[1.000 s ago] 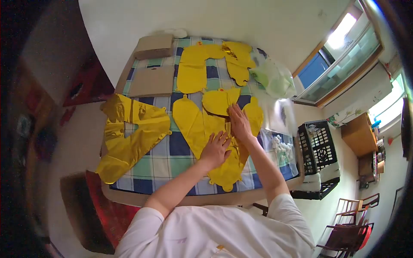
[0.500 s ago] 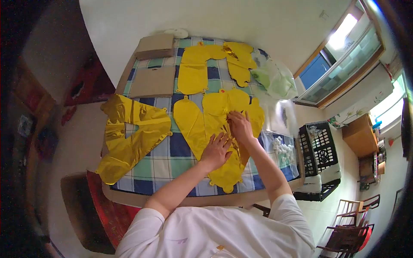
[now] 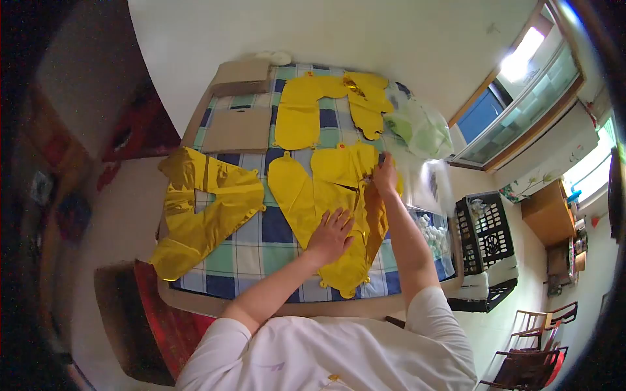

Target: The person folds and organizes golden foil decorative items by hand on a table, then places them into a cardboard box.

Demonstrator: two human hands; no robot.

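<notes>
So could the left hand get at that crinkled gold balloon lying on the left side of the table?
Probably yes. The left hand lies flat on the yellow balloon, and only bare checked tablecloth separates it from the gold balloon; nothing stands between.

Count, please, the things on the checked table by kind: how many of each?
Gold foil balloons: 5, at, and under the left hand and right hand
Cardboard pieces: 2
Clear plastic bags: 2
Total: 9
</notes>
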